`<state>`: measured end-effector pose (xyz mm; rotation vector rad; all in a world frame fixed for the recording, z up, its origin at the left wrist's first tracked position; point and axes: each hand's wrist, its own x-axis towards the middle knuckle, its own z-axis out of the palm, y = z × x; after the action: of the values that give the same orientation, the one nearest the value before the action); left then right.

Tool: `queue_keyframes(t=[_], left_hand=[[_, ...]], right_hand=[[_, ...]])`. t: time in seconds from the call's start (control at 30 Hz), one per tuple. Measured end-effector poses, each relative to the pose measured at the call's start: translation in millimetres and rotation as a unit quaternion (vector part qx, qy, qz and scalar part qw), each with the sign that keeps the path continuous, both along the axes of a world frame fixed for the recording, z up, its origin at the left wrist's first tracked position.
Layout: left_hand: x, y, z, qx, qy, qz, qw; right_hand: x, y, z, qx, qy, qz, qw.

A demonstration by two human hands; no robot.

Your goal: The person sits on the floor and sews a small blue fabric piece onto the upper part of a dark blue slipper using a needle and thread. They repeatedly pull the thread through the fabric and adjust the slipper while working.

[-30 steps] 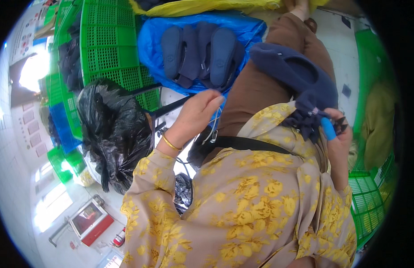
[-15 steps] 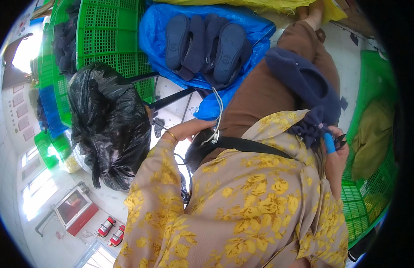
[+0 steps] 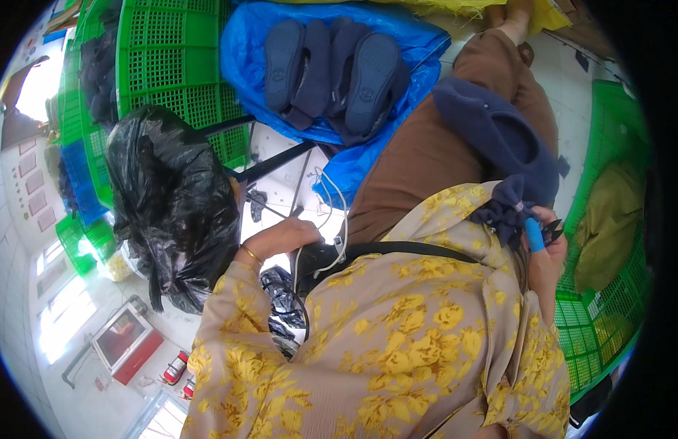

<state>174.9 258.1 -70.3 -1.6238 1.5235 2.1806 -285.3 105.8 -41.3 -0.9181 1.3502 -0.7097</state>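
My left hand (image 3: 284, 235) is closed beside a black pouch (image 3: 317, 257) and a looped white cable (image 3: 337, 192) at my waist. What its fingers hold, if anything, is hidden. At the right, my right hand (image 3: 550, 257) is closed around a small tool with a blue part (image 3: 533, 235) and black pointed tips, which looks like thread snips. Gathered navy fabric (image 3: 506, 212) lies against that hand. Across my brown-trousered legs rests a navy slipper (image 3: 500, 132), its opening facing up.
Navy slippers (image 3: 372, 84) with soles up lie on blue plastic (image 3: 244, 44) ahead. Green baskets stand left (image 3: 174, 51) and right (image 3: 599, 322), the right one with olive cloth (image 3: 609, 219). A bulging black bag (image 3: 171, 212) is at my left; fire extinguishers (image 3: 175, 367) stand farther off.
My left hand has moved left and down, away from the white cable, and its fingers have curled in. The cable loop has shifted left. My right hand and the slipper are nearly still.
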Motion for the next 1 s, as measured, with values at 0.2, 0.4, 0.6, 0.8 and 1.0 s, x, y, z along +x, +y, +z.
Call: queue_keyframes(t=[0.2, 0.4, 0.6, 0.8, 1.0], left_hand=[[-17.8, -21.0, 25.7, 0.247, -0.085, 0.135, 0.956], [-16.5, -10.1, -12.3, -0.030, 0.003, 0.036, 0.999], [-28.5, -22.8, -43.4, 0.036, -0.003, 0.088, 0.995], [-23.5, -49.8, -29.9, -0.152, -0.011, -0.076, 0.985], [-47.8, -103.4, 25.8, -0.036, -0.236, -0.099, 0.966]], right_hand=[[-2.4, 3.2, -2.6, 0.003, -0.005, -0.023, 1.000], [1.5, 2.4, -2.7, 0.034, -0.012, -0.034, 0.999], [4.3, 6.3, -4.3, 0.031, -0.026, -0.053, 0.998], [9.8, 5.6, 0.4, 0.043, -0.038, -0.118, 0.991], [5.1, -1.9, 3.7, 0.029, -0.128, -0.201, 0.971]])
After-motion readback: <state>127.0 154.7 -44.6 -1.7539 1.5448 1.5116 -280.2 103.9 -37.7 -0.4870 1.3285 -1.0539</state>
